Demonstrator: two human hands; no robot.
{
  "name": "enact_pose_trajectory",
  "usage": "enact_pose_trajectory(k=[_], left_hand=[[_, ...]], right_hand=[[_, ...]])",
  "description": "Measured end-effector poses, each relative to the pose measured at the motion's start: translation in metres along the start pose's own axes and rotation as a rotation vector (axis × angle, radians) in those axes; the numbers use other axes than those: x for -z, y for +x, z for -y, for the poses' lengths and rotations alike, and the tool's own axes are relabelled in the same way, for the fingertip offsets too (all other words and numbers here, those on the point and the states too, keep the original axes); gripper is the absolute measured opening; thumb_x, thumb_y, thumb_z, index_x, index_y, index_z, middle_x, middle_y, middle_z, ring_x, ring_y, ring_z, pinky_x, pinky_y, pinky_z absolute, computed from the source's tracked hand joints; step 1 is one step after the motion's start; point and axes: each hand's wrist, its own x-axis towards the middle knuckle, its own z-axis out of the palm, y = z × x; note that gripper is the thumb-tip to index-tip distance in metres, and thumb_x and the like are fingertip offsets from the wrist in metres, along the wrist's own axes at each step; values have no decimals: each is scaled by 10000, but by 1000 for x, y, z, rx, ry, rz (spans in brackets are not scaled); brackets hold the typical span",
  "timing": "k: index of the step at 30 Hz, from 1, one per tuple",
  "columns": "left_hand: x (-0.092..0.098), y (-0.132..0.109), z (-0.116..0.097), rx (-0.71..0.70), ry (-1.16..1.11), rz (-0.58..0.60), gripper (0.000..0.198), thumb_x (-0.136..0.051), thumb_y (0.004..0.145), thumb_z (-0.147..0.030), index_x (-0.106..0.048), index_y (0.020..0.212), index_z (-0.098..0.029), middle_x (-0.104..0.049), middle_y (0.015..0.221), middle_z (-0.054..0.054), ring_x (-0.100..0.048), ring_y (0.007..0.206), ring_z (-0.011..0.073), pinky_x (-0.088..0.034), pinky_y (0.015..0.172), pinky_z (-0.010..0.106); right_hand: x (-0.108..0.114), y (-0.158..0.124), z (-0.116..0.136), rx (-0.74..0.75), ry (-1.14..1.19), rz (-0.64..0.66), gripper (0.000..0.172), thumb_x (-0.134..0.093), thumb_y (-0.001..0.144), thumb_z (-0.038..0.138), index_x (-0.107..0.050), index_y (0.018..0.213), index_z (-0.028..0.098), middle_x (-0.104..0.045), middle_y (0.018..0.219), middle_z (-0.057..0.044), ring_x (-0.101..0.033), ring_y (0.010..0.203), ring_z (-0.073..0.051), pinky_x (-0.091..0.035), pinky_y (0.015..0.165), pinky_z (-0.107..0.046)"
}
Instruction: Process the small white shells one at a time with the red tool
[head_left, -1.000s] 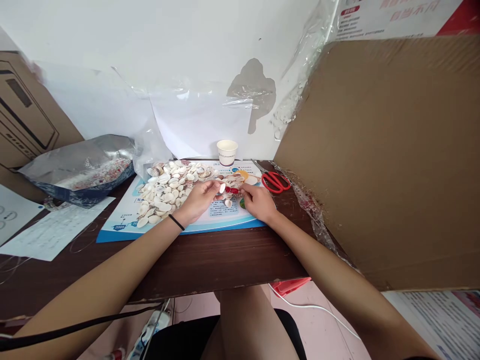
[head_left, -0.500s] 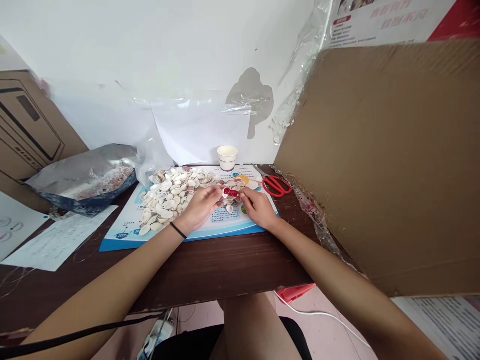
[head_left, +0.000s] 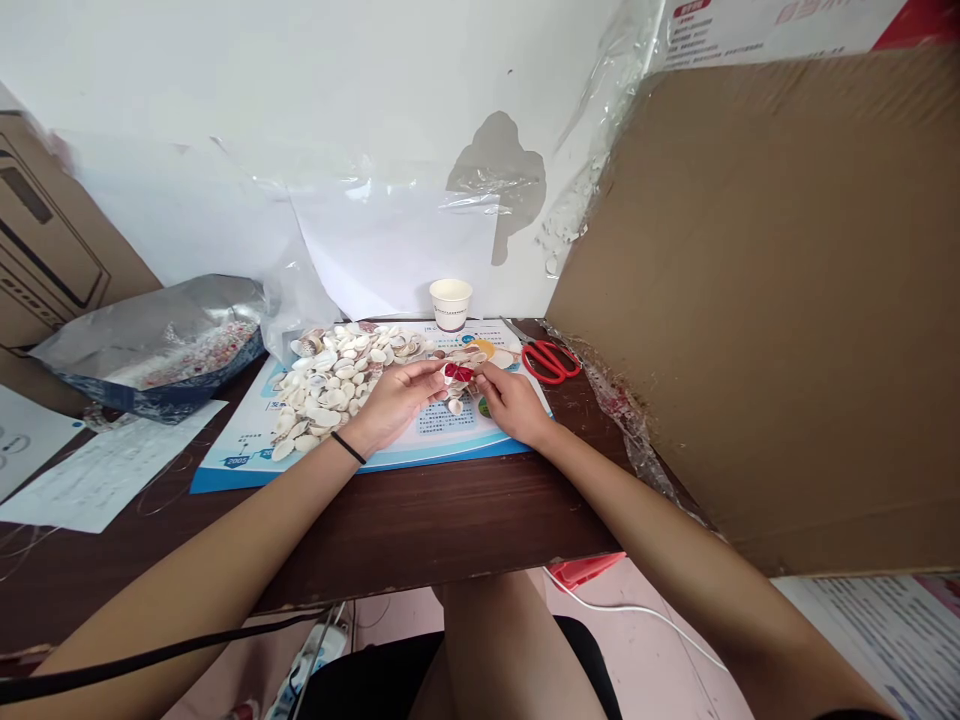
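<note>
My one feed sits on the wearer's head, facing forward and down over the desk (head_left: pixel 450 520), near enough to keep the left hand (head_left: pixel 397 402) and right hand (head_left: pixel 516 403) mid-frame; the wall (head_left: pixel 337 80) fills twelve o'clock, a cardboard panel (head_left: pixel 780 300) three, a thigh (head_left: pixel 517 655) six.

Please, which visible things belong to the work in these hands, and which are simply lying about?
Likely part of the work:
small red piece, between left hand and right hand
shell pile
red-handled scissors, perhaps; untouched

Apparently just there:
paper cup
plastic bag
sheet with writing
cardboard panel
</note>
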Motion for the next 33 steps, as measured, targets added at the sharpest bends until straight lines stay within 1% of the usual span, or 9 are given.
enact_pose_trajectory(k=[4,8,14,17,20,23,25,28,33], left_hand=[[1,-1,-1,13,37,-5,349,-867,617,-202,-761,947,-164,-703,960,56,-620,863,146,-511,861,344],[1,-2,1,-11,97,22,374,-862,632,-286,-764,978,-181,-699,1029,61,-612,890,145,-507,877,337],[2,-2,-1,-32,138,-18,403,-848,648,-346,-745,998,-176,-678,1017,56,-596,887,152,-504,834,329],[2,-3,-6,-34,125,-25,417,-834,664,-385,-735,1006,-167,-656,950,43,-575,854,138,-493,794,303],[2,-3,-7,-32,103,3,381,-837,654,-412,-727,913,-154,-612,841,18,-558,816,129,-484,777,294],[0,-3,-4,-17,100,35,373,-847,632,-428,-704,838,-152,-595,826,11,-552,799,131,-486,779,311],[0,-3,-2,-8,113,42,376,-843,635,-430,-701,849,-155,-601,844,15,-548,796,133,-486,782,320],[0,-3,-2,16,124,55,356,-833,659,-404,-708,888,-162,-611,852,16,-548,789,132,-483,790,328],[4,-2,-6,35,120,142,267,-823,687,-318,-728,876,-155,-621,834,27,-556,774,123,-480,800,324]], right_hand=[[0,0,-3,24,39,24,271,-341,983,292,-585,903,204,-651,783,-42,-571,692,-177,-412,678,-255],[2,1,-4,68,98,44,271,-360,966,289,-574,824,202,-635,750,-28,-552,680,-162,-396,659,-239],[4,2,-8,63,32,49,241,-398,924,269,-572,770,206,-606,682,-19,-505,631,-162,-339,610,-247],[5,0,-10,61,18,7,265,-394,923,289,-557,731,207,-569,636,-11,-476,592,-152,-323,591,-246],[5,-1,-10,57,37,-62,290,-370,936,310,-550,737,203,-549,621,-8,-475,574,-145,-336,592,-244],[4,-1,-7,84,41,-72,293,-363,947,322,-554,760,203,-566,641,-11,-486,580,-142,-347,592,-240],[3,-1,-6,102,21,-52,294,-360,953,320,-556,768,205,-585,658,-16,-490,583,-142,-352,594,-239],[1,-1,-5,89,-37,-49,291,-349,961,307,-572,806,204,-625,701,-36,-534,622,-159,-371,622,-250],[2,-1,-5,2,-93,-124,312,-315,983,322,-583,869,210,-655,740,-56,-572,648,-176,-377,625,-260]])
